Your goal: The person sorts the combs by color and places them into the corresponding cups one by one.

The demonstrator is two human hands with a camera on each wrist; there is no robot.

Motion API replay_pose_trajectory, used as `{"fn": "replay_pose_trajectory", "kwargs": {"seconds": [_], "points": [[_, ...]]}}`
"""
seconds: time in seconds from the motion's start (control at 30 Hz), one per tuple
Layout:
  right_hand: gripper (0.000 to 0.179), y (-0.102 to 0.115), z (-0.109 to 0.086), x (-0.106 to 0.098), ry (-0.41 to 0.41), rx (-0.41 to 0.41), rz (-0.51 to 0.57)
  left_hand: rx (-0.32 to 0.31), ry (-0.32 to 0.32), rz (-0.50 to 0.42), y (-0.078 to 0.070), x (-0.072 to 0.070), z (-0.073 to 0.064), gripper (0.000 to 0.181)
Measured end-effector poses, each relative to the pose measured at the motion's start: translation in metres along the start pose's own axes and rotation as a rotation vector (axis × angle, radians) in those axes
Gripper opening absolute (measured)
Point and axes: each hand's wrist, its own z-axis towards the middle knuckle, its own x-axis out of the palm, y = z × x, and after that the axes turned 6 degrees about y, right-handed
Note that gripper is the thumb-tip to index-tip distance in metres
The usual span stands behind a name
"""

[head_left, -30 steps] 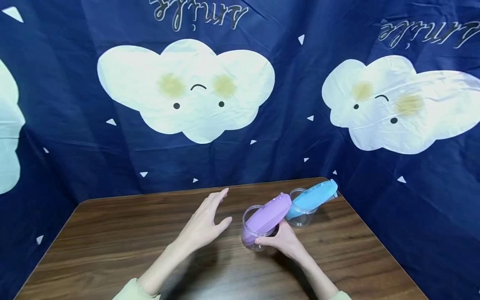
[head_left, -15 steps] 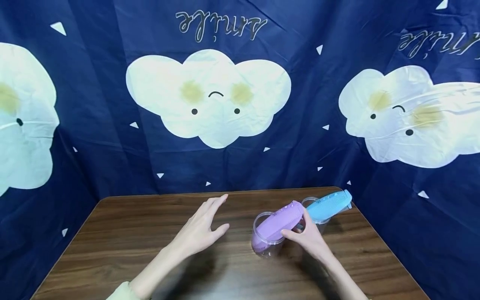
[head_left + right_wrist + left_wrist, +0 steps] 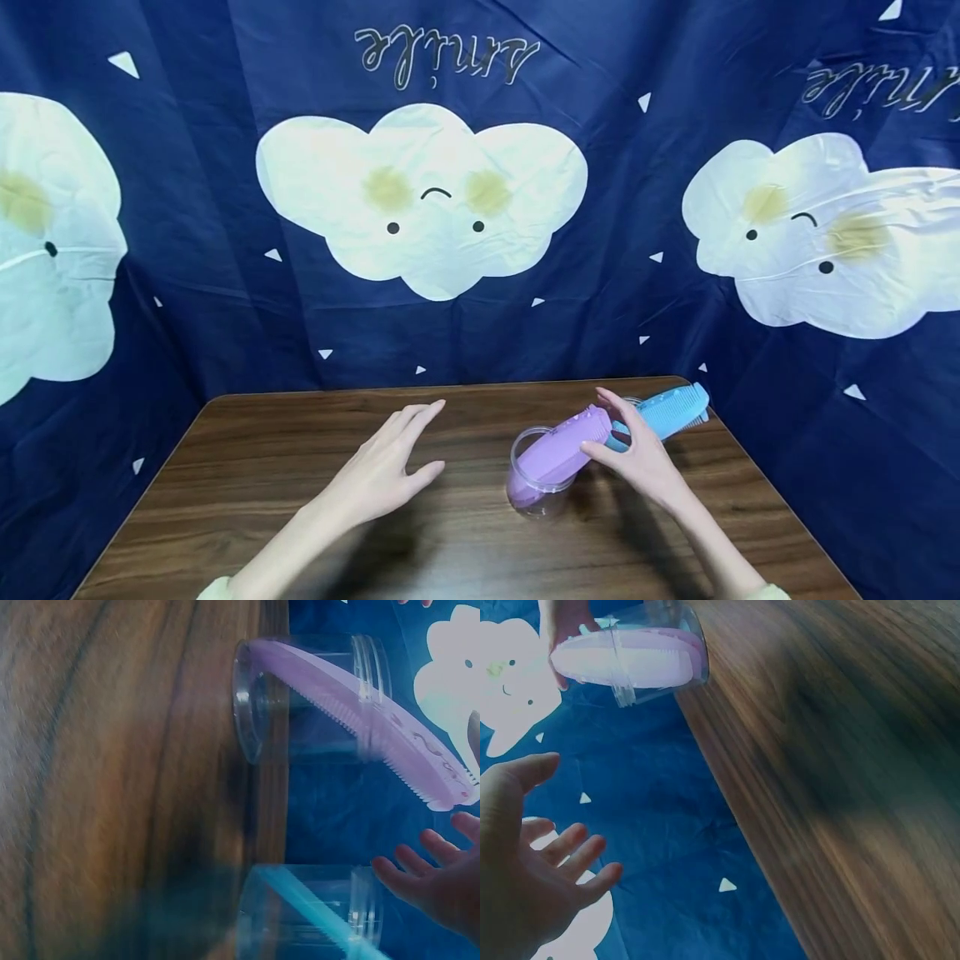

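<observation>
A purple comb leans in a clear plastic jar, its top end sticking out past the rim to the right. My right hand is spread around that top end, thumb and fingers apart, with no grip on it. Behind the hand, a light blue comb slants out of a second clear jar, which is largely hidden in the head view. To the left, my left hand hovers above the table, its fingers loosely extended and holding nothing.
Both jars stand on the right half of a brown wood-grain table. A dark blue curtain with white clouds and small triangles hangs behind and beside it. The table's far edge lies just beyond the blue comb.
My right hand has left the purple comb's jar, moved up to the comb's top end, and spread its fingers. The left hand stays raised, shifting slightly. The head view has turned a little left.
</observation>
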Motion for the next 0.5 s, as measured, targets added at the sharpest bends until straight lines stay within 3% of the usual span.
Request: {"fn": "replay_pose_trajectory", "kwargs": {"seconds": [0.17, 0.5], "points": [[0.077, 0.003, 0.003, -0.008, 0.001, -0.061, -0.165, 0.011, 0.019, 0.027, 0.004, -0.005, -0.003, 0.08], [0.082, 0.024, 0.009, -0.014, 0.051, -0.155, -0.336, 0.042, 0.066, 0.087, 0.004, -0.02, -0.01, 0.078]]}}
